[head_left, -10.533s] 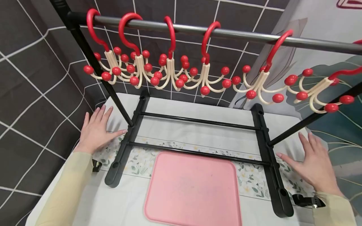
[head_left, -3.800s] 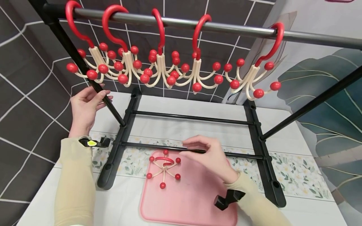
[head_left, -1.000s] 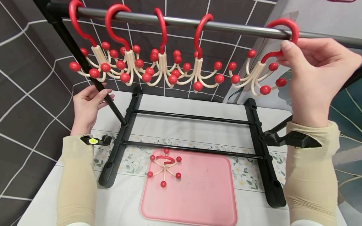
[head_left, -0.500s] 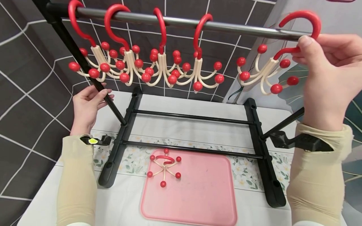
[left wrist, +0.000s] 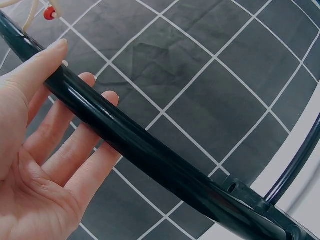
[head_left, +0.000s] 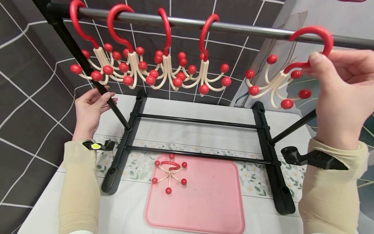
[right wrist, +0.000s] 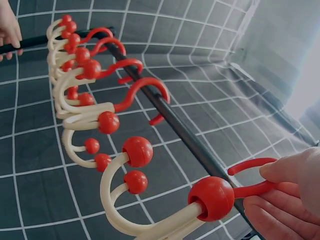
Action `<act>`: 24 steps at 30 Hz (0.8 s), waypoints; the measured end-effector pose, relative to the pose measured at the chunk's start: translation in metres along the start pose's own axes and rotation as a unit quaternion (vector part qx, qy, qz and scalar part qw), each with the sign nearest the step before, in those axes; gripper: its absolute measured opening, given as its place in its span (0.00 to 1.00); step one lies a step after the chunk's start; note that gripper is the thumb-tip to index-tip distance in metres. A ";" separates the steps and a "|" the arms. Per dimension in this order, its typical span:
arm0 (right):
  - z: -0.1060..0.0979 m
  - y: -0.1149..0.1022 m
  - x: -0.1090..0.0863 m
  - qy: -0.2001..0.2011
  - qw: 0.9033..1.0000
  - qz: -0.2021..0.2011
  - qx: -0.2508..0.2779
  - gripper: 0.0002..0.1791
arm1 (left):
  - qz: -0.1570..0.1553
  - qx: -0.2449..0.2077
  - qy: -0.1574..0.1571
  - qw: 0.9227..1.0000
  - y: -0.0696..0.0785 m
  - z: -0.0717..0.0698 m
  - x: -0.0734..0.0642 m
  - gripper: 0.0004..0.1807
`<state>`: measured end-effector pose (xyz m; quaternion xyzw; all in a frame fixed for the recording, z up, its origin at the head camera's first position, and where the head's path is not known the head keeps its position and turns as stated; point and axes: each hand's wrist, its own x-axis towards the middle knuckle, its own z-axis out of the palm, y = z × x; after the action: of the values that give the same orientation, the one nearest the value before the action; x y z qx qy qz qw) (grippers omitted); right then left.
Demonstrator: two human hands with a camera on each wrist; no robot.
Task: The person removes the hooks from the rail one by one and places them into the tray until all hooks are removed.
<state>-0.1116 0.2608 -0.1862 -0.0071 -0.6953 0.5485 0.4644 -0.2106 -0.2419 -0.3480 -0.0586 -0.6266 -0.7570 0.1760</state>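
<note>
My right hand (head_left: 344,97) pinches the red hook of a six-armed claw hanger (head_left: 276,83) at the rail's right end. The hanger has cream arms with red ball tips and hangs tilted. Its hook overlaps the rail (head_left: 251,30) in the head view; I cannot tell whether it bears on it. My left hand (head_left: 90,113) holds the rack's black left post (left wrist: 150,150), thumb on one side and fingers on the other. Several like hangers (head_left: 204,70) hang farther left. Another hanger (head_left: 170,174) stands on the pink tray (head_left: 210,208), at its far left corner.
The black rack's feet (head_left: 280,182) and two low crossbars (head_left: 198,154) stand on a white tablecloth (head_left: 122,208) with a floral strip. A grey gridded cloth (head_left: 26,107) closes off the left and back. A patterned curtain hangs at the right.
The right hand carried the hanger rightward, lifted its hook above the rail, then lowered it. Earlier that hand was over the tray, where one hanger now stands. The left hand has taken the post.
</note>
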 end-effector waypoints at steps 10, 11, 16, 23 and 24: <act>-0.007 0.019 -0.028 -0.053 0.996 -0.060 -0.037 0.14 | -0.001 -0.015 -0.003 1.000 0.000 0.000 -0.001 0.17; -0.008 0.022 -0.032 -0.064 0.995 -0.060 -0.044 0.13 | -0.001 -0.017 -0.003 1.000 0.000 0.000 -0.001 0.17; -0.008 0.030 -0.050 -0.117 0.989 -0.011 -0.085 0.12 | -0.001 -0.025 -0.005 1.000 -0.001 0.000 -0.001 0.16; -0.005 0.048 -0.071 -0.189 0.979 0.022 -0.072 0.12 | 0.000 -0.018 0.000 1.000 0.000 0.000 0.000 0.17; -0.005 0.051 -0.074 -0.199 0.977 0.022 -0.071 0.12 | 0.000 -0.017 0.001 1.000 0.000 0.000 0.000 0.18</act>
<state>-0.0915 0.2459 -0.2728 0.0540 -0.8108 0.4980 0.3027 -0.2108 -0.2419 -0.3479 -0.0607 -0.6132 -0.7678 0.1755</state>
